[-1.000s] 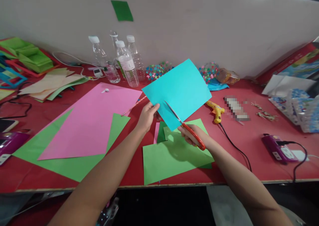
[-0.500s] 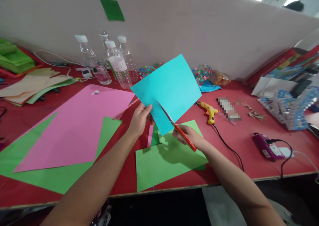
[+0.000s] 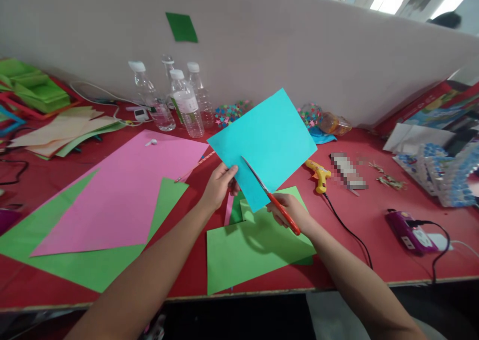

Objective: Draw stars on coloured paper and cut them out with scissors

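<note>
A turquoise sheet of paper (image 3: 273,135) is held up, tilted, over the red table. My left hand (image 3: 220,182) pinches its lower left edge, thumb on top and fingers behind. My right hand (image 3: 290,211) is closed around the red-handled scissors (image 3: 283,212). The blades lie across the lower part of the sheet, pointing up and left; whether one blade passes behind the paper I cannot tell. Beneath both hands lie light green sheets (image 3: 239,255), with a strip of pink and darker green showing between them.
To the left, a pink sheet (image 3: 108,195) lies over a large green one (image 3: 75,270). Several plastic bottles (image 3: 187,108) stand by the wall. At the right are a yellow glue gun (image 3: 320,175) with a black cord and a purple power socket (image 3: 409,232). A striped pencil (image 3: 192,168) rests near my left hand.
The whole view has shifted, so things appear a little farther right and mostly lower. Both hands keep their hold on the turquoise paper and scissors, with the blades in nearly the same place on it.
</note>
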A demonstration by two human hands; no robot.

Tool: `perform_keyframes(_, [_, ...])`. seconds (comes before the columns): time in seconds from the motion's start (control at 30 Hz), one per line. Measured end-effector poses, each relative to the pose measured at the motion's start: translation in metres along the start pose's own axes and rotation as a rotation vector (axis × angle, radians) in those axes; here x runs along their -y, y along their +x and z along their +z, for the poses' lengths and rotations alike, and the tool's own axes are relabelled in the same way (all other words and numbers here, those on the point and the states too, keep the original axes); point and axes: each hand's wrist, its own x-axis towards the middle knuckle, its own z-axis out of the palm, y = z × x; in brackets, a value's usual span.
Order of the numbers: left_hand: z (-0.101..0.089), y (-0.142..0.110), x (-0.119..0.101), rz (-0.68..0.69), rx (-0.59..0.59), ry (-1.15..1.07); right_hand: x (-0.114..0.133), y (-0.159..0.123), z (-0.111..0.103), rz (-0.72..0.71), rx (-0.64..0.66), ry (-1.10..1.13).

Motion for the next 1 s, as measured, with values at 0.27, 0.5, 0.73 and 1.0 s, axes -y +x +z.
perform_keyframes(0.27, [0.003, -0.003, 0.000, -0.020, 0.035, 0.026, -0.001, 0.003, -0.002, -0.087, 0.009, -0.050])
perform_keyframes(0.5, [0.005, -0.007, -0.005, -0.060, 0.113, 0.035, 0.007, 0.001, -0.008, -0.087, 0.005, -0.109])
perform_keyframes(0.73, [-0.015, 0.012, -0.003, 0.120, -0.136, -0.015, 0.010, -0.003, -0.005, -0.053, 0.048, -0.144])
perform_keyframes(1.0, [-0.021, 0.015, 0.003, 0.132, -0.158, 0.052, 0.005, -0.001, 0.001, 0.007, 0.062, -0.091])
